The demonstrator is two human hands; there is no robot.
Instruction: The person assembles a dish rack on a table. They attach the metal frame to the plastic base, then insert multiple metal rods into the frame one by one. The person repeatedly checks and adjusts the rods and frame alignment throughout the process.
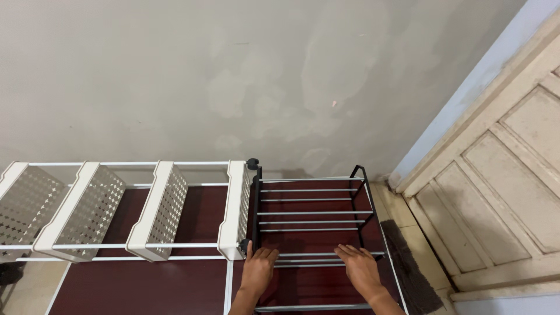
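Both hands are flat, palms down, on the front rails of a small black metal rack (312, 221). The left hand (258, 266) sits by the rack's front left corner and the right hand (359, 267) near the front right, fingers spread, not wrapped around anything.

The rack looks light and stiff, thin tubes, probably a bit rattly. I'd grab it by the side frames rather than the rails.

Just left of the left hand there's a white shelf unit (140, 216) with perforated panels. Beyond the right hand sits a dark brush mat (408, 268), then a pale panelled door (507, 192). Blotchy grey wall (233, 76) ahead.

Left hand (259, 263) and right hand (360, 266) rest flat on black rack (309, 221) beside white rack (157, 210).
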